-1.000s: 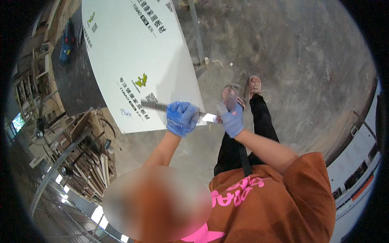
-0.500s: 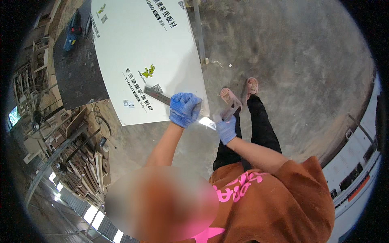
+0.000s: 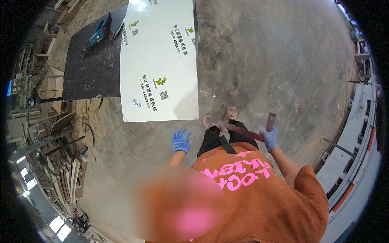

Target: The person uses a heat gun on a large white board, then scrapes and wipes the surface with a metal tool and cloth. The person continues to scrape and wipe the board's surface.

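Note:
In a blue knitted glove, my right hand (image 3: 270, 138) is closed round a reddish-brown L-shaped square (image 3: 247, 132), held out in front of my right hip. Its long arm points left, over my thighs, and is blurred at the far end; the short arm rises above the hand. My left hand (image 3: 181, 141), gloved the same way, is empty with its fingers spread. It hovers over the floor just short of the near edge of a white printed board (image 3: 160, 103), apart from it.
A dark worktop (image 3: 91, 79) lies left of and partly under the board, carrying a blue power tool (image 3: 99, 32). Stacked wood pieces (image 3: 75, 174) line the left side. A long white machine (image 3: 344, 150) runs along the right. Loose cable (image 3: 87, 125) lies on the floor.
My left hand has let go of the metal strip it gripped over the board and has opened, dropping back toward me. My right hand has moved right with the square. The board appears farther away.

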`<state>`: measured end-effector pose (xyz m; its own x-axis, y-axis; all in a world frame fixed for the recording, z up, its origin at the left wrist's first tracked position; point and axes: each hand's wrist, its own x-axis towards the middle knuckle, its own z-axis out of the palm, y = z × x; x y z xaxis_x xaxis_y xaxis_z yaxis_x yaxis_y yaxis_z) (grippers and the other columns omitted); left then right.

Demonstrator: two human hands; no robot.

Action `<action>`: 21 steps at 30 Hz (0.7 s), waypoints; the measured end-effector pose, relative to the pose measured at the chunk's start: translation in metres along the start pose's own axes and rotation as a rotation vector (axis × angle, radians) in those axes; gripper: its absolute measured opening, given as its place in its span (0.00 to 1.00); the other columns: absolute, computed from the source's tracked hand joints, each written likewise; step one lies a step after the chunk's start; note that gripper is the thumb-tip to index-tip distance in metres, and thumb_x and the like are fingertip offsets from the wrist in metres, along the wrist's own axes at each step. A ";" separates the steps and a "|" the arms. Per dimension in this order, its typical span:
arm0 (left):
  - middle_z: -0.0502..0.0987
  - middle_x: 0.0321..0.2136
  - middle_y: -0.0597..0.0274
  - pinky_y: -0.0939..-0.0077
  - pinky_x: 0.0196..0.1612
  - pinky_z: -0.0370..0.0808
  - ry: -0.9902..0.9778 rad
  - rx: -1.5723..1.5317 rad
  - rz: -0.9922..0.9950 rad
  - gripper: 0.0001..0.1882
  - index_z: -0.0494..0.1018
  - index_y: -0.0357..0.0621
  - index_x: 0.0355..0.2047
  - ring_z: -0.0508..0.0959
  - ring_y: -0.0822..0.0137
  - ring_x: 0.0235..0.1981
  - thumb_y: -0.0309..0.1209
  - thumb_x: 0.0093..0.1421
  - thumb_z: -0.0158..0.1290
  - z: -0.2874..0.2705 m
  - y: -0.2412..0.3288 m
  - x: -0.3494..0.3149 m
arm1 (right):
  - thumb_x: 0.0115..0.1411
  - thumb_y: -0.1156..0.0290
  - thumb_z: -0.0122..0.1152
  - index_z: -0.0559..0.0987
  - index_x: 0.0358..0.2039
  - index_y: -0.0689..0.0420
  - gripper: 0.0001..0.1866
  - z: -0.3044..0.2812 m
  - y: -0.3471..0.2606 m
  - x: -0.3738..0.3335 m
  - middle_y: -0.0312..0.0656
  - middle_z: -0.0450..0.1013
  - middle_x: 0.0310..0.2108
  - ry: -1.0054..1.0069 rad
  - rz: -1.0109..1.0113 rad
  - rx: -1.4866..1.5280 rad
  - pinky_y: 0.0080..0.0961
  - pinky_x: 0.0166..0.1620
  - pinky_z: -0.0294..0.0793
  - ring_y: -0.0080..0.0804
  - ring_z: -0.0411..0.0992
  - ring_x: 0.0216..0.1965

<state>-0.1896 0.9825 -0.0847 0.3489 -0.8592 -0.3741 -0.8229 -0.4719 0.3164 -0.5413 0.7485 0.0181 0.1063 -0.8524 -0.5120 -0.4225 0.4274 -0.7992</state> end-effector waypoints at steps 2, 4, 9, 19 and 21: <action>0.68 0.58 0.60 0.57 0.60 0.62 -0.342 0.247 -0.360 0.21 0.75 0.64 0.48 0.65 0.56 0.60 0.34 0.52 0.56 0.018 -0.010 -0.033 | 0.54 0.63 0.65 0.74 0.24 0.55 0.11 -0.019 0.008 0.013 0.31 0.68 0.19 0.150 0.054 0.021 0.26 0.26 0.66 0.23 0.67 0.21; 0.69 0.58 0.59 0.59 0.63 0.59 -0.491 0.173 -0.586 0.22 0.73 0.61 0.52 0.66 0.58 0.60 0.37 0.55 0.55 0.031 -0.028 -0.055 | 0.52 0.61 0.67 0.75 0.24 0.53 0.12 -0.028 0.018 0.028 0.31 0.69 0.21 0.225 0.161 0.202 0.24 0.24 0.65 0.23 0.64 0.19; 0.73 0.54 0.54 0.57 0.64 0.59 -0.448 -0.426 -0.816 0.25 0.74 0.53 0.52 0.71 0.54 0.58 0.47 0.56 0.52 0.045 -0.035 -0.052 | 0.51 0.61 0.67 0.74 0.32 0.50 0.12 -0.034 0.023 0.073 0.32 0.69 0.26 0.302 0.379 0.500 0.26 0.27 0.71 0.27 0.68 0.22; 0.74 0.53 0.49 0.58 0.59 0.65 -0.494 -0.269 -0.629 0.32 0.69 0.55 0.58 0.72 0.52 0.56 0.58 0.60 0.44 0.032 0.094 0.039 | 0.50 0.63 0.70 0.75 0.25 0.49 0.11 -0.096 -0.026 0.196 0.29 0.66 0.20 0.152 0.140 0.387 0.24 0.24 0.59 0.22 0.62 0.20; 0.74 0.52 0.49 0.60 0.58 0.67 -0.329 -0.514 -0.595 0.29 0.69 0.54 0.57 0.73 0.53 0.54 0.53 0.60 0.46 0.057 0.123 0.081 | 0.50 0.63 0.70 0.74 0.24 0.49 0.11 -0.116 -0.033 0.224 0.29 0.66 0.19 0.171 0.101 0.425 0.24 0.23 0.58 0.22 0.62 0.19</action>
<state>-0.2882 0.8657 -0.1260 0.4456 -0.3761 -0.8124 -0.2100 -0.9261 0.3136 -0.6080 0.5089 -0.0335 -0.0816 -0.8223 -0.5631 -0.0134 0.5659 -0.8244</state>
